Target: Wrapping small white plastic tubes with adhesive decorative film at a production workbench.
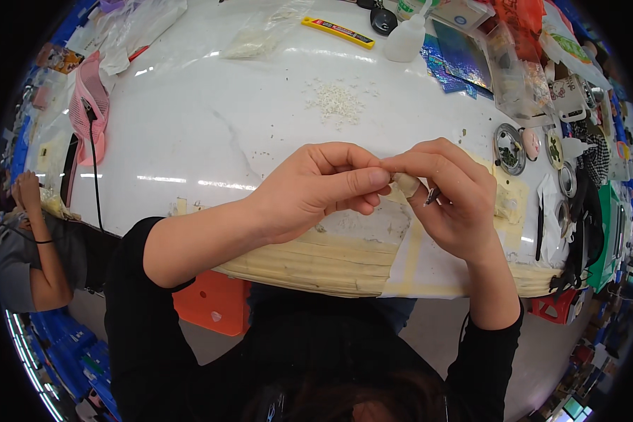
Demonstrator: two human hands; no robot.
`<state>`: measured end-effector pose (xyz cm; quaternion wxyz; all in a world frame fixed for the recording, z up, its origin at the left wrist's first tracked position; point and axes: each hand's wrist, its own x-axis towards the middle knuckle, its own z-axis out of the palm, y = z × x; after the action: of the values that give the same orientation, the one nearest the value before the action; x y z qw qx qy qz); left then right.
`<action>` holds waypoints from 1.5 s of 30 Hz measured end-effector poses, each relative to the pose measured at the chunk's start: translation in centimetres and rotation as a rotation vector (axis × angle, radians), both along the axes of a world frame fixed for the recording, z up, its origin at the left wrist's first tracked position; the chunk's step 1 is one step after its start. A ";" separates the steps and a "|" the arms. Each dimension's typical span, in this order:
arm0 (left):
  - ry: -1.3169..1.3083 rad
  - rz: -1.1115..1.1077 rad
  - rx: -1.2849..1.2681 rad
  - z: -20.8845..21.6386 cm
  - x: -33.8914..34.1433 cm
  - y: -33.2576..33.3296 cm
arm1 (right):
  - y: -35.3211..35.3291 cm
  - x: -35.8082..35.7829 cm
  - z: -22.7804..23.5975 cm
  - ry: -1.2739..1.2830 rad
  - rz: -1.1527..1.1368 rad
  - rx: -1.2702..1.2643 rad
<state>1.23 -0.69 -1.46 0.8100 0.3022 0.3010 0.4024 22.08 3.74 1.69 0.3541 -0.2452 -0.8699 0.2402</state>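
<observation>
Over the front of the white table (260, 126), my two hands meet fingertip to fingertip. My left hand (323, 184) is closed in a pinch of thumb and index finger; whatever sits between them is too small to make out. From the right comes my right hand (457, 190), index finger stretched to the left fingertips and thumb bent below. A pale wrap (405, 185) covers its thumb tip. A thin metal tool (432, 196) pokes out from its curled fingers, the rest hidden in the palm. Beyond the hands lies a loose pile of tiny white pieces (336, 102).
A yellow cutter (338, 32), a white squeeze bottle (405, 39) and shiny blue sheets (460, 58) lie at the back. Round metal tins (509, 149) and a black stick tool (540, 224) are at the right. A pink mesh pouch (89, 105) lies left, near another person's arm (46, 253).
</observation>
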 end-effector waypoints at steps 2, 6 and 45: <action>0.011 0.027 -0.014 -0.1 0.1 -0.2 | 0.0 0.0 -0.1 0.000 -0.010 0.012; 0.022 0.053 -0.016 0.0 0.2 0.0 | -0.1 -0.1 -0.3 0.007 -0.030 0.029; 0.397 0.205 0.308 1.3 -0.2 -0.1 | -0.5 -0.4 -0.5 0.025 -0.056 -0.097</action>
<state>1.07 -0.79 -0.15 0.6347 0.4628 0.4182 0.4561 21.64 3.25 1.14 0.3592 -0.2833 -0.8456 0.2752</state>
